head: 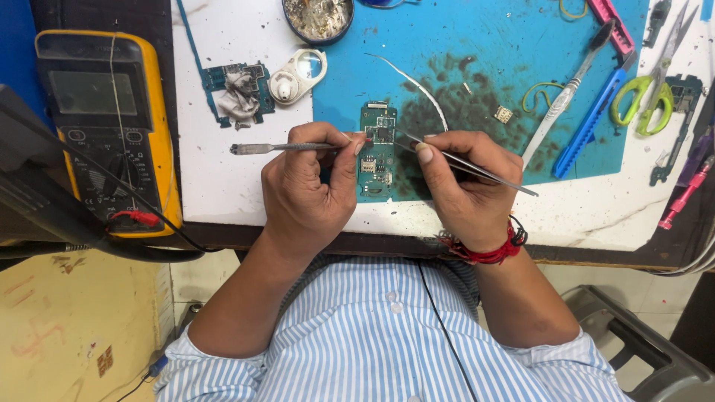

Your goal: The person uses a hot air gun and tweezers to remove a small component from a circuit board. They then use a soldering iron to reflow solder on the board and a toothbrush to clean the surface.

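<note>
A small green circuit board (377,167) lies on the blue mat (477,45) at the table's front. My left hand (305,190) is closed around a thin metal pry tool (257,148), whose tip reaches the upper part of the board. My right hand (465,182) grips metal tweezers (491,175) with their points on the same spot of the board. Both hands rest beside the board, left and right of it.
A yellow multimeter (97,112) with leads stands at the left. Behind lie a second board with a rag (238,93), a loupe (298,74), a round tin (318,18), a toothbrush (562,97), a blue knife (588,123) and green scissors (648,93).
</note>
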